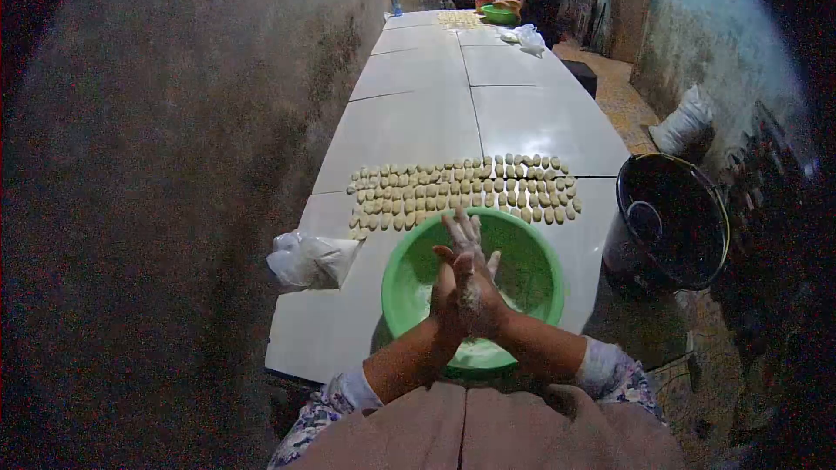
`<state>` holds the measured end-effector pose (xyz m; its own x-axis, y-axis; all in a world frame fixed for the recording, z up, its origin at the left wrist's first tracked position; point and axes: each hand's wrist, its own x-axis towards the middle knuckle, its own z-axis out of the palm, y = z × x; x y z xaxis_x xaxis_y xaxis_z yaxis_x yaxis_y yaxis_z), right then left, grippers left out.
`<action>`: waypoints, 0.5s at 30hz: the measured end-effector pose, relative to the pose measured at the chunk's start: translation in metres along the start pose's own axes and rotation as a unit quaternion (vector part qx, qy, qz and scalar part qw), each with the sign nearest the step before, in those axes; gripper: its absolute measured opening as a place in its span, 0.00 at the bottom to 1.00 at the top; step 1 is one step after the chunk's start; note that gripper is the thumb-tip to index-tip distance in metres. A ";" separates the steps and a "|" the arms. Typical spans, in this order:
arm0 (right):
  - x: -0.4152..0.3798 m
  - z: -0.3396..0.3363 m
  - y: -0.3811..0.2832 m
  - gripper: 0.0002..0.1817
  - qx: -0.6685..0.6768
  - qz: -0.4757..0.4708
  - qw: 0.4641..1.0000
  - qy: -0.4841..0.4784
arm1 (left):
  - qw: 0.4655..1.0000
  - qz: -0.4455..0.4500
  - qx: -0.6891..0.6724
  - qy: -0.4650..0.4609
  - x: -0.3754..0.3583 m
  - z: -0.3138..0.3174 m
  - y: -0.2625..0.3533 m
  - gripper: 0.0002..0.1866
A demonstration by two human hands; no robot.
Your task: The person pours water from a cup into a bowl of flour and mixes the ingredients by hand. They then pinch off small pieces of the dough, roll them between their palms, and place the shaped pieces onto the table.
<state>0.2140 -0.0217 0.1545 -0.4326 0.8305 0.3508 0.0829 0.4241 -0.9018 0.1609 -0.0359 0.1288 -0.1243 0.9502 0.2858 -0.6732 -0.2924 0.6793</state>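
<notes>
Pressing my powdery left hand (445, 303) and right hand (484, 303) together over the green basin (557, 289), I have pale pieces (409, 206) already in rows, white powder (479, 354) left.

The basin (544, 283) is green, the table (414, 126) white, the sleeves (625, 383) floral, the bucket (623, 248) black.

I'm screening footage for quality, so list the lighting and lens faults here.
Head view: vignetting blackens the corners, and wide-angle distortion is likely; pale glare on the long white table; coarse noise over the dark grey wall; shadow hides the depths of the black round bucket; soft detail on the flour-dusted left hand and right hand.
</notes>
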 end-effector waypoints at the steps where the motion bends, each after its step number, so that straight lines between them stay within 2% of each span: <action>1: 0.009 -0.010 0.010 0.41 -0.026 -0.018 0.999 -0.021 | 0.992 -0.087 -0.090 0.008 -0.004 0.003 0.002 0.33; 2: 0.014 -0.014 0.011 0.41 -0.028 -0.021 0.999 -0.017 | 0.969 -0.173 -0.178 0.013 -0.007 0.006 0.004 0.34; 3: 0.016 -0.018 0.012 0.40 -0.133 -0.005 0.991 -0.017 | 0.975 -0.191 -0.099 0.054 -0.013 0.009 0.003 0.41; 4: 0.015 -0.018 0.013 0.40 -0.237 0.013 0.971 -0.020 | 0.975 -0.192 -0.102 0.055 -0.011 0.011 0.004 0.41; 5: 0.010 -0.019 0.002 0.39 -0.188 0.021 0.979 -0.074 | 0.992 -0.118 -0.044 0.016 -0.005 0.013 0.006 0.42; 6: 0.004 -0.016 -0.008 0.38 -0.139 -0.005 0.989 -0.053 | 0.999 -0.042 0.015 -0.022 -0.001 0.013 0.007 0.42; 7: -0.001 -0.013 -0.023 0.38 -0.162 -0.035 0.984 -0.063 | 0.997 0.070 -0.012 -0.006 0.004 -0.001 -0.009 0.42; 8: -0.004 -0.012 -0.036 0.38 -0.185 -0.064 0.978 -0.073 | 0.991 0.094 -0.092 -0.039 0.003 -0.019 -0.025 0.43; 9: -0.001 -0.012 -0.038 0.39 -0.148 -0.048 0.982 -0.106 | 0.994 -0.089 -0.060 0.021 0.004 -0.051 -0.045 0.42; 10: 0.005 -0.014 -0.026 0.39 -0.149 -0.046 0.982 -0.105 | 0.959 -0.271 -0.025 0.079 0.004 -0.070 -0.058 0.40; 12: 0.022 -0.016 0.025 0.40 -0.246 -0.084 0.965 -0.042 | 0.990 -0.066 -0.109 -0.066 -0.005 -0.005 -0.008 0.33; 13: 0.027 -0.016 0.037 0.41 -0.292 -0.102 0.951 -0.011 | 0.957 -0.185 -0.222 -0.007 0.000 0.004 0.007 0.31; 14: 0.011 -0.004 0.009 0.36 -0.225 0.014 0.974 0.000 | 0.945 -0.201 -0.258 -0.008 0.000 0.002 0.012 0.34; 15: 0.006 -0.002 0.006 0.37 -0.227 -0.004 0.973 -0.043 | 0.976 -0.089 -0.195 0.034 0.005 -0.008 -0.003 0.37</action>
<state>0.2137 -0.0136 0.1517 -0.5060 0.8022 0.3170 0.4593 0.5617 -0.6882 0.1562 -0.0293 0.1232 -0.0187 0.9909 0.1329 -0.9132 -0.0711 0.4012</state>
